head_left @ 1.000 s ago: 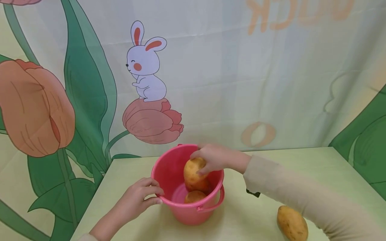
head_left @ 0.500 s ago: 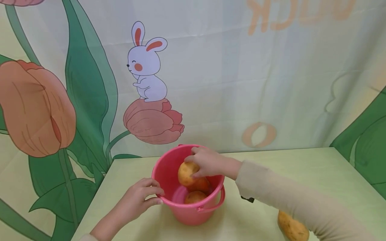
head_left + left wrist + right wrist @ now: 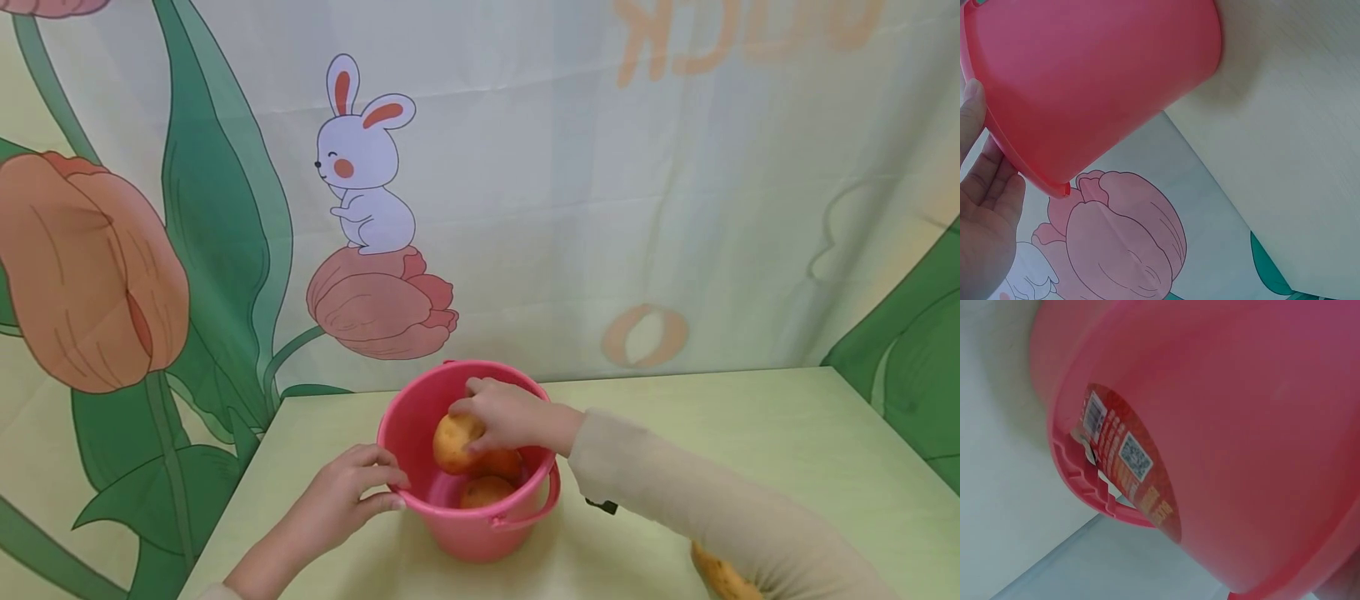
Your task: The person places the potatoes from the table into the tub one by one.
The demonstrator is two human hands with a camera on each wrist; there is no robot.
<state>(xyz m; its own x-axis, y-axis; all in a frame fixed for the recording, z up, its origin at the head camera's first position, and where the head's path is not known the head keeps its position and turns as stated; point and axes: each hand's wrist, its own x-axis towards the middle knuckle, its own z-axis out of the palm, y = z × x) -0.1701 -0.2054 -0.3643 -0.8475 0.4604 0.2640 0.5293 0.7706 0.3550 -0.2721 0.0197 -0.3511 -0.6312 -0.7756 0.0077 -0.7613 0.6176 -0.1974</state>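
A pink plastic bucket (image 3: 474,533) stands on the table, its wide mouth facing up toward me. My left hand (image 3: 347,493) pinches the near-left part of its rim; the left wrist view shows thumb and fingers (image 3: 1007,194) on either side of that rim. Reaching in over the right side, my right hand (image 3: 513,417) grips a yellow-brown potato (image 3: 452,446) inside the bucket. Below it lie another potato (image 3: 506,464), partly covered, and one more potato (image 3: 486,492) nearer the front wall. The right wrist view shows mostly the bucket's outside with a red label (image 3: 1129,456).
A further potato (image 3: 722,575) lies on the pale table (image 3: 622,558) at the front right, partly behind the right sleeve. The bucket's handle (image 3: 551,496) hangs down at its right. Behind the table hangs a printed cloth (image 3: 525,208) with a rabbit and tulips.
My right hand has moved left and lower into the bucket with its potato. The right forearm now covers more of the potato on the table. My left hand stays at the rim.
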